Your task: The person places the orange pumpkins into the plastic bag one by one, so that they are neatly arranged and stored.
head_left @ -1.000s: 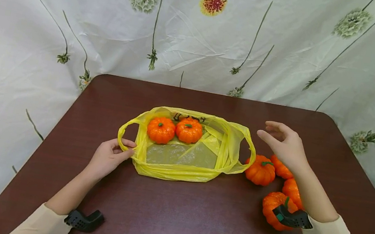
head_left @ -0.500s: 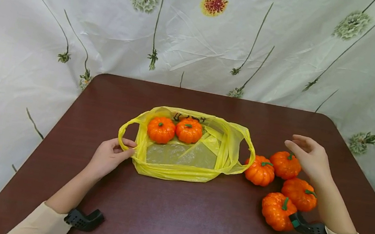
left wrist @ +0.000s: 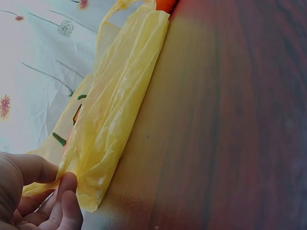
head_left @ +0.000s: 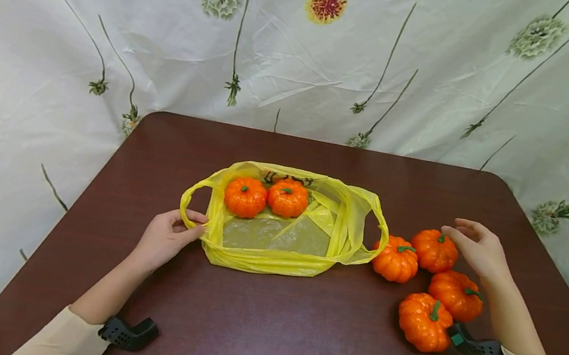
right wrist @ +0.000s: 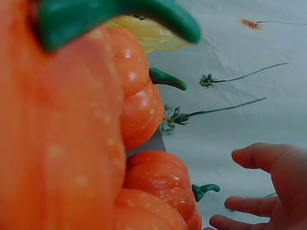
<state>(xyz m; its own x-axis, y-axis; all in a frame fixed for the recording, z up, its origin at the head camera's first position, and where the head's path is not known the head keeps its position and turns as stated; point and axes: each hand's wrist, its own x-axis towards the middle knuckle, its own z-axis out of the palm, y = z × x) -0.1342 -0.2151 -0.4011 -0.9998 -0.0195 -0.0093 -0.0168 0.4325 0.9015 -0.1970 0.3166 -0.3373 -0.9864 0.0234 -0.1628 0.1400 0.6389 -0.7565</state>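
A yellow plastic bag (head_left: 260, 263) lies spread wide at the middle of the table, with two small orange pumpkins (head_left: 245, 197) inside, toward its back left. My left hand (head_left: 164, 240) pinches the bag's left handle between thumb and fingers, which the left wrist view shows up close on the yellow film (left wrist: 110, 120). Over at the right, my right hand (head_left: 480, 251) hovers beside the rearmost loose pumpkin (head_left: 433, 251), thumb near its stem and fingers spread around nothing. In the right wrist view the fingers stand apart from the pumpkins (right wrist: 160, 179).
Several pumpkins cluster right of the bag; one (head_left: 395, 260) touches its right handle, and another (head_left: 425, 323) sits nearest the front. The dark brown table (head_left: 261, 333) ends at a white flowered cloth (head_left: 173, 32) hanging behind it.
My right hand has moved right and down, from near the bag's right handle to beside the rearmost loose pumpkin. The left hand and the bag have stayed in place.
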